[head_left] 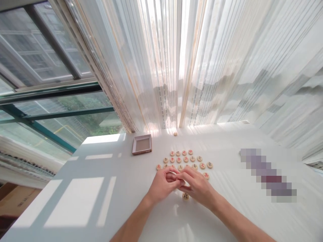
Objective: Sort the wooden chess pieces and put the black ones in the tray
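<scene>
My left hand (165, 181) and my right hand (198, 183) meet over the front of a group of Chinese chess pieces (186, 159). Both have curled fingers, and the fingertips touch; what they pinch, if anything, is hidden. The round wooden discs lie in rough rows, marked with red or black characters. Part of the nearest rows is covered by my fingers. Just below my right hand is a single black-marked chess piece (185, 196). To the right of its knuckles lies a red-marked chess piece (206, 175).
A shallow square box (142, 145) stands at the back left of the white table (121, 208). One small disc (175, 134) lies near the far edge. Pixelated blocks (268, 176) cover something on the right. Sheer curtains (176, 67) hang behind, with a window (45, 50) at left.
</scene>
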